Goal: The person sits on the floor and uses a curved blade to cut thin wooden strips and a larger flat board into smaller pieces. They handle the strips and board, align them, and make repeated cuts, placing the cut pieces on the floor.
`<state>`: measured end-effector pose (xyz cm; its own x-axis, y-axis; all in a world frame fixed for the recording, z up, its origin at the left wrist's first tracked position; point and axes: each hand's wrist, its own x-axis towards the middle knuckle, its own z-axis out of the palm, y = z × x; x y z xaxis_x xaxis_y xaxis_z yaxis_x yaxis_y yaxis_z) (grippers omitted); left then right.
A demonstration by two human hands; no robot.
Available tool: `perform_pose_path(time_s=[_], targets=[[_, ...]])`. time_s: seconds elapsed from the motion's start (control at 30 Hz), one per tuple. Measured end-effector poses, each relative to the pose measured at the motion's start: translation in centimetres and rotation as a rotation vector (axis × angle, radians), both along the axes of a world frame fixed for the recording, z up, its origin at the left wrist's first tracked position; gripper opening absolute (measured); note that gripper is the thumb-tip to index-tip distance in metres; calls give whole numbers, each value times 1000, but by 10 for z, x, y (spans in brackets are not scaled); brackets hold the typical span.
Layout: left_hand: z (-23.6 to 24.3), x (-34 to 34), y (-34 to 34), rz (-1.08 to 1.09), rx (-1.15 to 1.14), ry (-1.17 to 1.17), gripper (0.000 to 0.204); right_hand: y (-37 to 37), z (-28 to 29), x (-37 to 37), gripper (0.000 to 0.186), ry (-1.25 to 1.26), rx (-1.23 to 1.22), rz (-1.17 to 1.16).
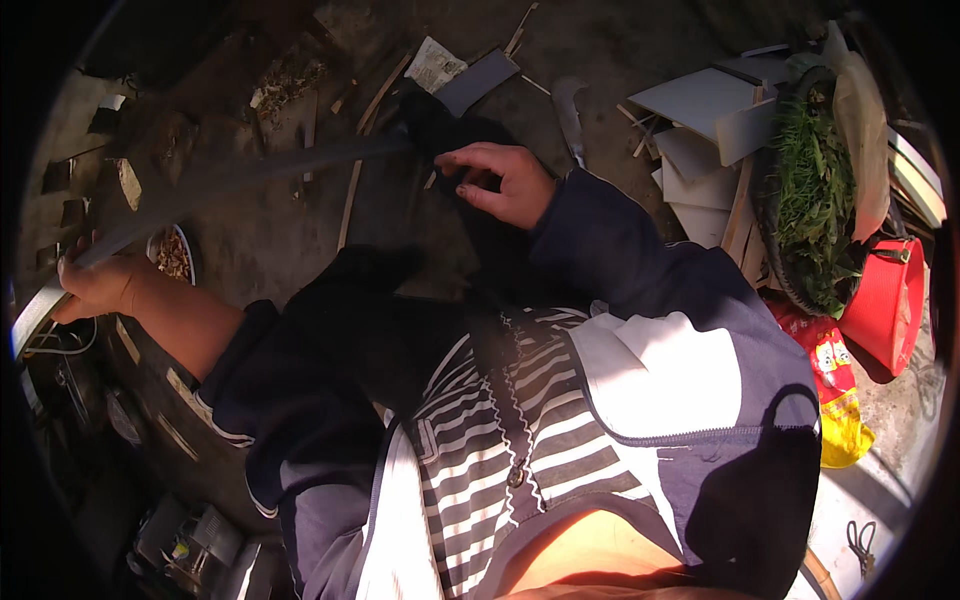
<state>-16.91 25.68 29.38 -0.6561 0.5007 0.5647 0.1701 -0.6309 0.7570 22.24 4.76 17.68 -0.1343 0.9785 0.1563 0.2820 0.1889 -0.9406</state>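
My left hand (95, 285), out at the far left, is closed round a long, flat, pale strip (230, 185). The strip slants up to the right and is smeared by motion; its material cannot be told. Its far end reaches a dark shape in front of my right hand (505, 185). That hand is raised over my dark-clothed leg, with the thumb and fingers bent and a gap between them. Nothing shows in its grasp. Just beyond it on the ground lies a curved blade (568, 110) with a light handle end.
White and grey board pieces (695, 100) are heaped at the upper right. Beside them stand a dark basket of green leaves (815, 185) and a red container (885, 305). Thin wood strips (355, 190) litter the ground. A bowl of brown bits (172, 255) sits near my left forearm.
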Motion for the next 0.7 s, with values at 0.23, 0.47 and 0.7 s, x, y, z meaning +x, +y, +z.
perform_pose_path(time_s=[0.23, 0.47, 0.7], targets=[[12, 37, -58, 244, -111, -49, 75, 3, 0, -4, 37, -21, -16, -6], [35, 79, -101, 170, 76, 113, 70, 11, 8, -33, 53, -171, 92, 5], [45, 131, -109, -66, 186, 283, 38, 77, 29, -128, 60, -239, 501, 93]])
